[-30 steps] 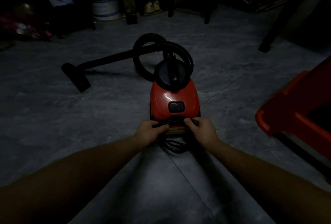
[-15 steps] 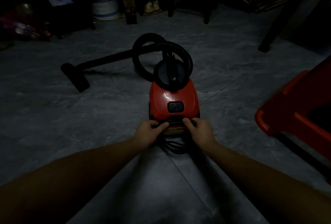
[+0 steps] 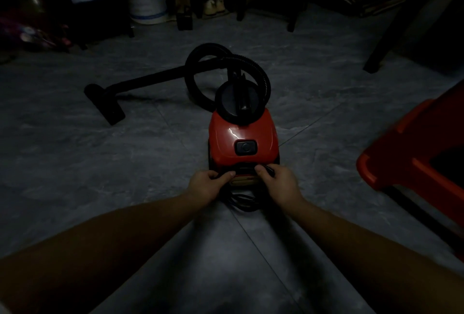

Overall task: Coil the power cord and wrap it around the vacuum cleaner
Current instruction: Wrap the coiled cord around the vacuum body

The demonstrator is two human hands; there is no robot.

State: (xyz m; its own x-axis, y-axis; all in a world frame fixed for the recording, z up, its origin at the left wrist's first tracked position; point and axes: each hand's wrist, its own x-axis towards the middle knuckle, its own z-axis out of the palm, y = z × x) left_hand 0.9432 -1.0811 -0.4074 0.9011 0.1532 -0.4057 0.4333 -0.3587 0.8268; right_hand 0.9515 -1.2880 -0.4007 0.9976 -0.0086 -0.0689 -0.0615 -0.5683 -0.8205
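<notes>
Dim floor, one vacuum, maybe one cord

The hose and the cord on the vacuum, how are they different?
The hose is thick and ribbed; the power cord is thin and smooth. The hose arches in big loops above the far end of the vacuum cleaner, untouched; the power cord lies in small loops on the floor at the near end, with strands gripped by the left hand and the right hand. Both are black and looped.

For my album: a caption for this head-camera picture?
Both hands, left and right, grip the black power cord behind a red vacuum cleaner.
</notes>
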